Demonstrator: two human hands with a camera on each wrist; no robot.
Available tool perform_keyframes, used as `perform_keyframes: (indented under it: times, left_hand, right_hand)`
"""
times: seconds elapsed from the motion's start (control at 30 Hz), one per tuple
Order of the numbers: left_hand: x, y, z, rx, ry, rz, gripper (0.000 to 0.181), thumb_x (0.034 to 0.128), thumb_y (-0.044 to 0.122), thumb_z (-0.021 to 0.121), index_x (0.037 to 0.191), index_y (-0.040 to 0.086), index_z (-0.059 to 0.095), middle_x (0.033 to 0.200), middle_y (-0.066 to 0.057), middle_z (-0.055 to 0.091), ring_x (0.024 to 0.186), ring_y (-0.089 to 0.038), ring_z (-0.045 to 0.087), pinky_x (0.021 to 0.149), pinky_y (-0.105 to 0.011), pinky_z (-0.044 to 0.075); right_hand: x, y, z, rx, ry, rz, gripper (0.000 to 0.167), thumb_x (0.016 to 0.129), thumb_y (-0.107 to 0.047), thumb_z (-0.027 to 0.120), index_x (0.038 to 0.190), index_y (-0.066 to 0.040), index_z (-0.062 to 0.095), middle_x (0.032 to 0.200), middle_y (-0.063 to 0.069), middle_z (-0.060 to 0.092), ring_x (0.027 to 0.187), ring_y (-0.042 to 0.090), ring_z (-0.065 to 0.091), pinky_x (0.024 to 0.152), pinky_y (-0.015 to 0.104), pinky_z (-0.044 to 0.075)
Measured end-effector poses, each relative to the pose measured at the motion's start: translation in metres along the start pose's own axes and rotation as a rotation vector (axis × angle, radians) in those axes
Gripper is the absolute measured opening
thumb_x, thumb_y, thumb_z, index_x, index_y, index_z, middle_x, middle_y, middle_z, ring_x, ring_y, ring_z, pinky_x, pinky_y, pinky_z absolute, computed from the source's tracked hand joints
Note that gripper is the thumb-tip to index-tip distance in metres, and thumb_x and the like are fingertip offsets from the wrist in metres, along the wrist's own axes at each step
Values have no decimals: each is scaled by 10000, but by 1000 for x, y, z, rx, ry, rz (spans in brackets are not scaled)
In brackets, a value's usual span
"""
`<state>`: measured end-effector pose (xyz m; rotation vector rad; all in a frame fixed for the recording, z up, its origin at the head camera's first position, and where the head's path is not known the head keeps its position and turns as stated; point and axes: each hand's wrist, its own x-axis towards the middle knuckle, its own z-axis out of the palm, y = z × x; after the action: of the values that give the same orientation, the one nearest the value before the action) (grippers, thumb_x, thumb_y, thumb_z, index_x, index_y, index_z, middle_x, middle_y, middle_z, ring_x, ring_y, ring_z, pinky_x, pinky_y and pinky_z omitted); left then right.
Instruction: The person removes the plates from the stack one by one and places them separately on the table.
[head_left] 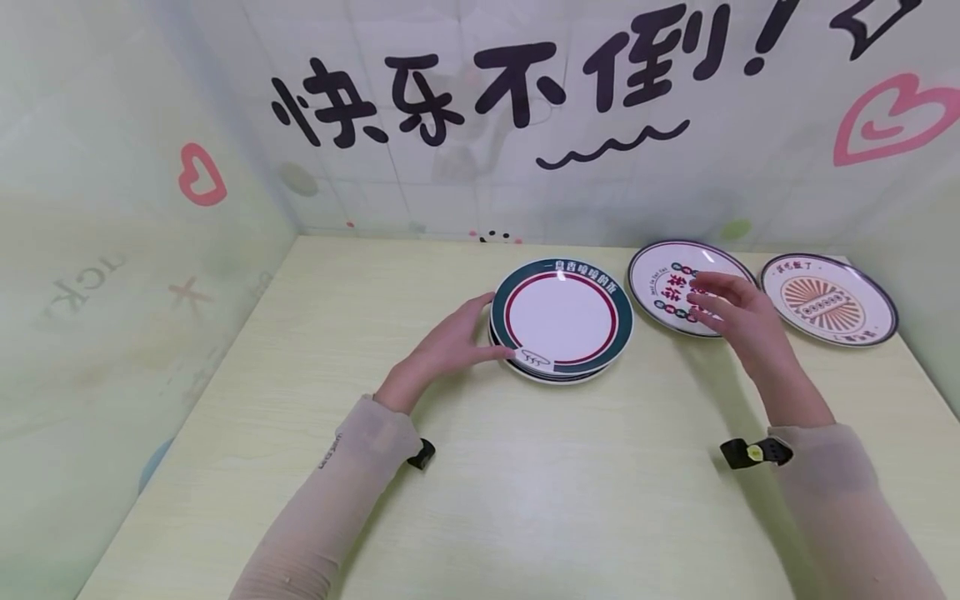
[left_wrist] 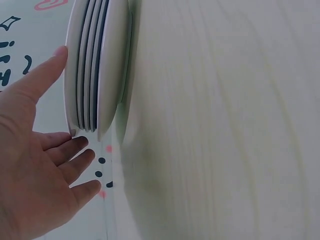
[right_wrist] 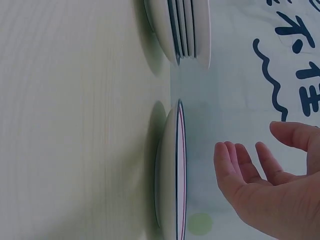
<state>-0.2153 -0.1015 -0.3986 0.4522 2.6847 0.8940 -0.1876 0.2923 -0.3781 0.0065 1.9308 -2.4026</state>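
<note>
A stack of several plates (head_left: 562, 317) stands mid-table; the top one is white with a dark green rim and a red ring. At its left side is my left hand (head_left: 453, 340), thumb and fingers spread around the edge. In the left wrist view, the left hand (left_wrist: 45, 155) has its thumb at the top plate's rim and its loose fingers beside the stack (left_wrist: 90, 65). My right hand (head_left: 738, 317) hovers with bent, parted fingers over a white plate with red characters (head_left: 660, 287). The right wrist view shows the right hand (right_wrist: 270, 185) apart from that plate (right_wrist: 170, 175), holding nothing.
Another white plate (head_left: 825, 300) with an orange sunburst lies at the far right, beside the middle plate. Behind the pale wooden table (head_left: 525, 483) rises a wall covering (head_left: 450, 192) with black characters and pink hearts. A similar covering (head_left: 97, 250) borders the left side.
</note>
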Motion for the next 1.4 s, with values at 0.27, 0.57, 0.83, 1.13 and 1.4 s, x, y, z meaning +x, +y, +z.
perform_keyframes:
  times: [0.27, 0.57, 0.83, 1.13, 1.4]
  left_hand:
    - [1, 0, 1, -31, 19, -1, 1027, 810, 546, 770, 1594, 166, 226, 1651, -42, 280, 1535, -248, 253, 1260, -459, 274]
    - [5, 1, 2, -104, 74, 6, 901, 853, 441, 770, 1560, 130, 307, 1589, -46, 396, 1445, -247, 415, 1222, -443, 351]
    - [13, 5, 6, -217, 143, -64, 727, 892, 269, 759, 1511, 129, 403, 1497, -38, 504, 1199, -227, 595, 982, -371, 573]
    - [17, 9, 6, -290, 175, -145, 659, 913, 179, 731, 1500, 151, 432, 1491, -37, 525, 1132, -219, 620, 906, -332, 592]
    - [18, 9, 5, -425, 200, -195, 634, 919, 83, 704, 1491, 144, 439, 1499, -51, 511, 1130, -236, 622, 870, -311, 621]
  right_hand:
    - [3, 8, 12, -147, -30, 6, 266, 1000, -82, 570, 1261, -128, 548, 1184, -47, 578, 985, -28, 666, 848, 118, 570]
    - [5, 15, 19, -259, -49, 10, 248, 986, -92, 601, 1182, -242, 580, 1167, -94, 594, 991, -55, 659, 841, 89, 555]
    - [5, 20, 26, -365, -61, 14, 257, 988, -129, 608, 1223, -228, 571, 1188, -111, 579, 986, -41, 626, 853, 81, 545]
    - [3, 21, 34, -431, -81, -1, 282, 991, -87, 582, 1170, -303, 560, 1162, -143, 598, 995, -78, 625, 863, 85, 542]
    - [2, 24, 40, -501, -79, 0, 322, 988, -128, 602, 1306, -152, 554, 1165, -182, 584, 1041, -61, 602, 872, 68, 520]
